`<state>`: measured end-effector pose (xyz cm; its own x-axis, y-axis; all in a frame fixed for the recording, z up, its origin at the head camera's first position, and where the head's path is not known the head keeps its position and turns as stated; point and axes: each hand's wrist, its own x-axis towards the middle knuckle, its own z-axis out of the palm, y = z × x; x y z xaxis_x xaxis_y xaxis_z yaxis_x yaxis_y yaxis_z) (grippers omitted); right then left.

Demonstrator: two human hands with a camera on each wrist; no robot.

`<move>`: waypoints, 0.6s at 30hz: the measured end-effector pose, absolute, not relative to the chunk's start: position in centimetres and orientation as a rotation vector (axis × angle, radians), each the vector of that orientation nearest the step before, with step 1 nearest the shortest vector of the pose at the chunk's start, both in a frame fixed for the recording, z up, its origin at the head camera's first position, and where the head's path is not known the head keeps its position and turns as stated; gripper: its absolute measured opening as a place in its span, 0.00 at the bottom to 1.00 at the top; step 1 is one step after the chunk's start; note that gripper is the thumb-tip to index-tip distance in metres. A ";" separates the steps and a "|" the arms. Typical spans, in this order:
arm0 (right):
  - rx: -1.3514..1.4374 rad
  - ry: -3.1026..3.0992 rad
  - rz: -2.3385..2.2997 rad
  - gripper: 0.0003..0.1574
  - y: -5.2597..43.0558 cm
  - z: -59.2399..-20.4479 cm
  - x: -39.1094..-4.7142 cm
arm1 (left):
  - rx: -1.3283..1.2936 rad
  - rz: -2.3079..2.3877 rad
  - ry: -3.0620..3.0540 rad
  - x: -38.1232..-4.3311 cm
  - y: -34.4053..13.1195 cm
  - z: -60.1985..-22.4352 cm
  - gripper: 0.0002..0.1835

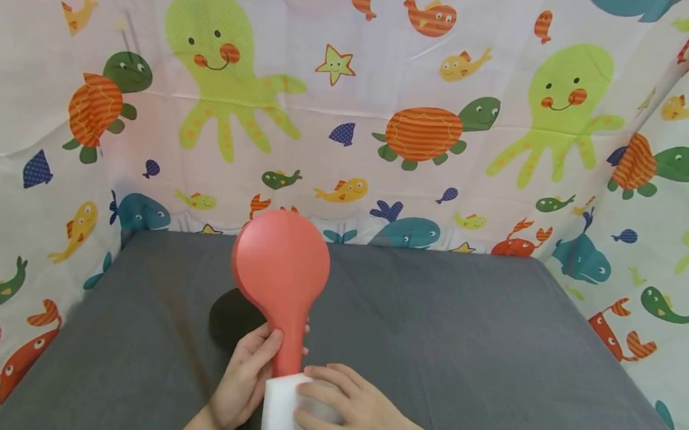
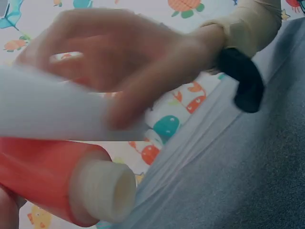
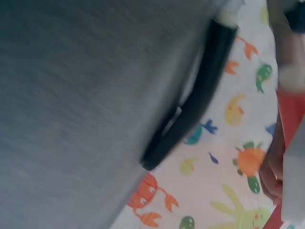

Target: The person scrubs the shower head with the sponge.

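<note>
A red paddle-shaped thing with a broad round head stands upright before me in the head view. My left hand grips its handle, thumb along the near side. At the handle's lower end, a cream hollow neck shows in the left wrist view. My right hand holds a white sponge-like block between fingers and thumb, close against the lower handle. In the left wrist view the block overlaps the red handle, and the right hand is blurred.
A dark round shape lies on the grey-covered table behind the left hand. A curtain printed with sea animals encloses the back and sides. A dark curved bar crosses the right wrist view.
</note>
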<state>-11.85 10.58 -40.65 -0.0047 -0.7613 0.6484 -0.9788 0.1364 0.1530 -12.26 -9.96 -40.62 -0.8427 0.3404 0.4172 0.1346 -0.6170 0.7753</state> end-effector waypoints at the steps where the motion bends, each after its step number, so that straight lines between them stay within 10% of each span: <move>1: 1.634 -1.765 0.479 0.21 10.4 -40.3 -12.4 | 0.859 2.574 1.311 -12.3 -9.9 -40.7 0.19; 10: 1.226 -1.813 0.887 0.21 9.0 -38.3 -14.6 | 0.898 2.564 1.293 -12.2 -9.6 -41.0 0.19; 18: 1.592 -1.777 0.617 0.22 10.4 -40.9 -11.9 | 0.903 2.655 1.281 -12.5 -10.3 -40.6 0.19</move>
<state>-11.86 10.42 -40.85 -0.0368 -0.6722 0.7395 -0.9857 0.1462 0.0838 -12.50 -10.30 -40.56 -0.8269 0.2932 0.4799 0.1933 -0.6533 0.7320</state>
